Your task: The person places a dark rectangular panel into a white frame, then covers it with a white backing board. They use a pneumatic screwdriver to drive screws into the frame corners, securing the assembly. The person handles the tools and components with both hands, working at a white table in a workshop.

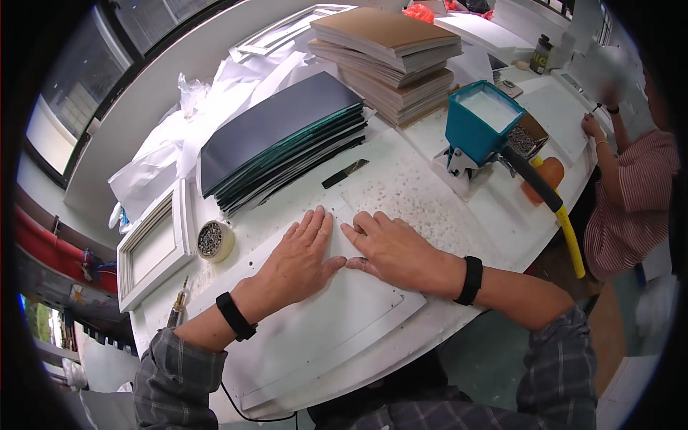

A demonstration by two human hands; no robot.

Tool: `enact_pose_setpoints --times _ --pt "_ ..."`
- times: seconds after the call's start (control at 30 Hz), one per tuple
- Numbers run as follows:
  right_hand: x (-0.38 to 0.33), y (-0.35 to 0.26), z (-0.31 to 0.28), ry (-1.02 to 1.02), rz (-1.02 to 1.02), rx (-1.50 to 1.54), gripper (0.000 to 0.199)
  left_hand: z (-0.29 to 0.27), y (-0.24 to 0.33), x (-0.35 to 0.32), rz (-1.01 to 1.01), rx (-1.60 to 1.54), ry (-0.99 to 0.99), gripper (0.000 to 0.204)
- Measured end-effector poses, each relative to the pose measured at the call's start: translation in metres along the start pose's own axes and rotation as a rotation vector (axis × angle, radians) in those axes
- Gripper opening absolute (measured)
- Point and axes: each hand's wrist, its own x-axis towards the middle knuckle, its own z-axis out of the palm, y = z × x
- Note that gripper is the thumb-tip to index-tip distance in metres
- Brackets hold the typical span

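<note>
A white flat panel (315,351) lies on the table in front of me, with small dark holes or marks along its edge. Stretched out on its upper part is my left hand (304,247), palm down, holding nothing. My right hand (394,247) rests beside it with fingers apart and a little bent. Its thumb tip is close to my left thumb. Beyond both hands lies a dark flat blade-like tool (345,173). A round tub of small metal pieces (215,241) stands left of my left hand. Further left is a white frame (156,244).
Behind my hands are stacked dark glass sheets (283,136) and brown boards (387,50). A teal-headed tool with a yellow-and-black handle (484,118) stands right, by a box of metal bits (527,136). A screwdriver-like tool (178,304) lies left. Another person (631,186) works at far right.
</note>
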Motion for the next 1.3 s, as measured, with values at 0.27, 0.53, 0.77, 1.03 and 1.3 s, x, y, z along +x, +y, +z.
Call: enact_pose_setpoints --times 0.27,0.53,0.77,1.03,1.3 --pt "-0.009 0.012 -0.005 -0.073 -0.034 0.156 0.072 -0.001 0.003 0.007 0.036 0.074 -0.008 0.077" --pt "-0.044 0.014 -0.027 -0.209 -0.053 0.16 0.09 -0.005 0.005 0.006 -0.01 0.113 -0.052 0.078" --pt "-0.056 0.002 -0.03 -0.21 0.045 0.131 0.082 0.016 -0.013 -0.07 -0.068 0.073 -0.051 0.091" --pt "-0.048 -0.016 -0.036 -0.266 0.058 0.1 0.081 0.014 -0.06 -0.244 -0.443 -0.025 -0.097 0.104" --pt "-0.052 -0.03 -0.031 -0.147 -0.034 -0.174 0.077 0.02 -0.059 -0.267 -0.482 0.025 -0.057 0.102"
